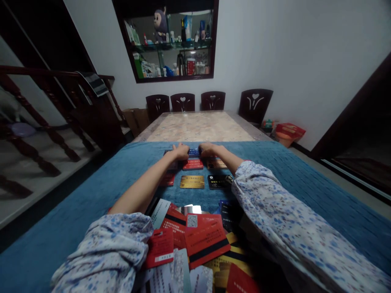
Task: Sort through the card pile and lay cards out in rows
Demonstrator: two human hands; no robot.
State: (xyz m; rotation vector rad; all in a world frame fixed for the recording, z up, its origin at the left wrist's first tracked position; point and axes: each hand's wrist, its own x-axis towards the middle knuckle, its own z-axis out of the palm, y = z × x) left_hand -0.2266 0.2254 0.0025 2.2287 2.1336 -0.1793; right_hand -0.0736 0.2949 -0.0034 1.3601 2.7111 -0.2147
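At the far row of cards, a small stack of blue cards [194,153] lies between my two hands. My left hand [182,151] closes on its left end, some fingers raised. Its right end is held by my right hand [209,149], whose fingertips are partly hidden. Nearer to me are a red card stack [193,164], a gold-toned card [216,164], a gold card [192,182] and a black VIP card [220,182]. Under my left forearm a red card [167,180] shows in part.
A loose heap of mixed cards, with a red card [206,240] on top, lies close to me between my forearms. The blue cloth [122,175] covers the near table; the patterned tabletop [198,126] continues behind. Dark chairs [213,100] stand at the far end.
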